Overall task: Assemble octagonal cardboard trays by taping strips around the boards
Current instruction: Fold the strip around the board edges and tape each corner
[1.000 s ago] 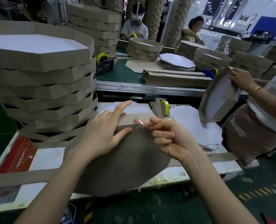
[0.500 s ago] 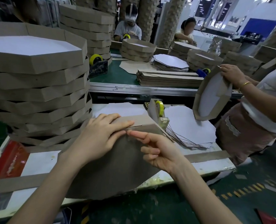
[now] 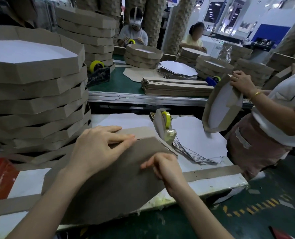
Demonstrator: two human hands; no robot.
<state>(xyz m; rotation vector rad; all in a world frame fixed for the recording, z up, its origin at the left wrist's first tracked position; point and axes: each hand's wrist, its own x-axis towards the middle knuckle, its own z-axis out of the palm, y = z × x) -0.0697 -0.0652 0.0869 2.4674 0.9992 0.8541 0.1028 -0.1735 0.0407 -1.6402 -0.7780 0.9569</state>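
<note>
A brown octagonal board (image 3: 108, 187) lies on a white table (image 3: 29, 176) toward 6 o'clock, its near corner overhanging the table edge, and a cardboard strip (image 3: 139, 132) runs along its far edge. The left hand (image 3: 98, 149) presses down with straight, spread fingers across the strip and the board's far edge. The right hand (image 3: 164, 167) rests on the board's 3 o'clock side with fingers curled, though whether it pinches anything cannot be told; a tape dispenser (image 3: 165, 125) sits just beyond at 1 o'clock, and a tall stack of trays (image 3: 36, 94) stands at 9 o'clock.
</note>
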